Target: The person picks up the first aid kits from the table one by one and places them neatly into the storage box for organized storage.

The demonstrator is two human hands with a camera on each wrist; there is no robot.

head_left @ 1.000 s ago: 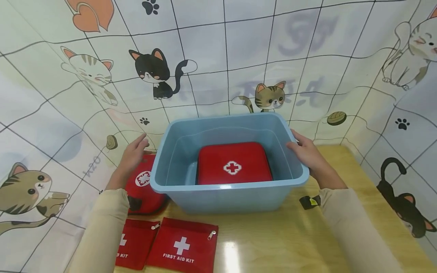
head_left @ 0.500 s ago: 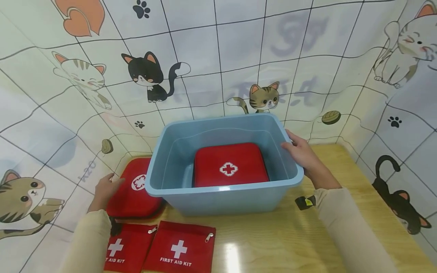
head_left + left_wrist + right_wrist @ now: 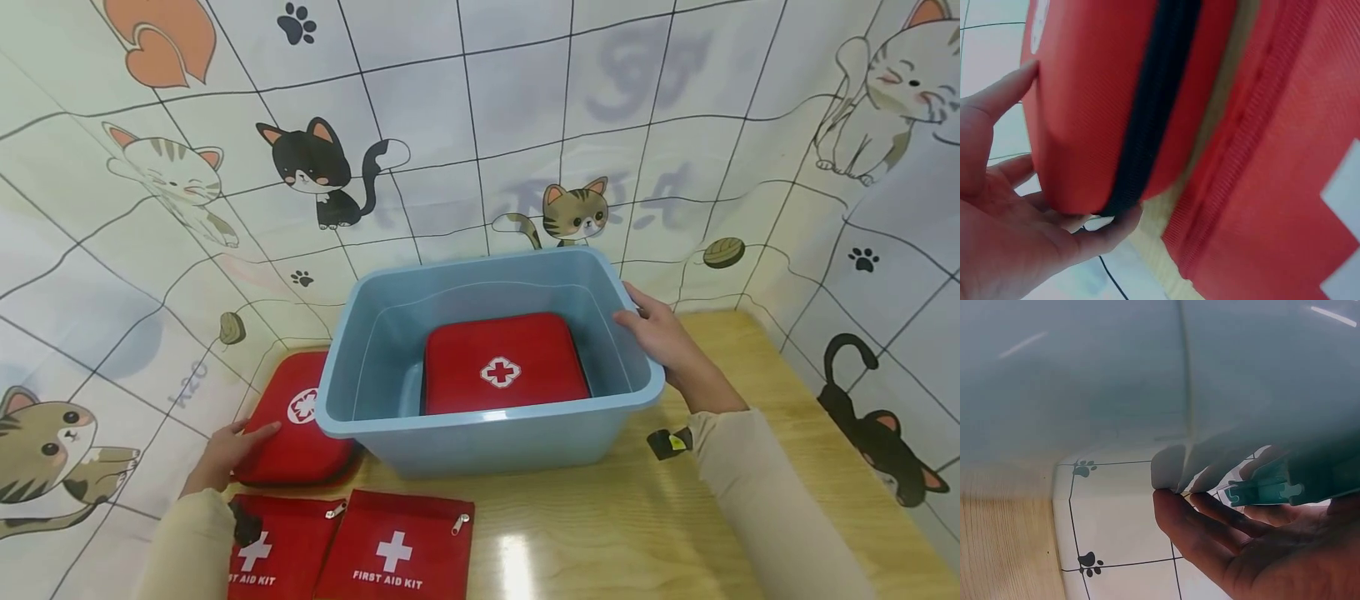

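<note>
Left hand: grasping the outer red case at its left end, thumb on the top face and the other fingers bent round the side, near the black zip band. Right hand: gripping the right rim of the blue tub, thumb over the rim towards the inside, remaining fingers under it on the outer side. The outer red case is located immediately left of the tub, white emblem facing up, partly covered from the head view by the tub's left rim; contact between the two cannot be determined. Inside the tub, a second red case lies with its white-edged cross emblem facing up. In front of the outer case, two flat red pouches marked "FIRST AID KIT", the left pouch and the right pouch, lie side by side on the wooden table. A small black item with a yellow mark shows beside the right sleeve. Behind the tub, the wall covering bears grid lines and printed cats.
</note>
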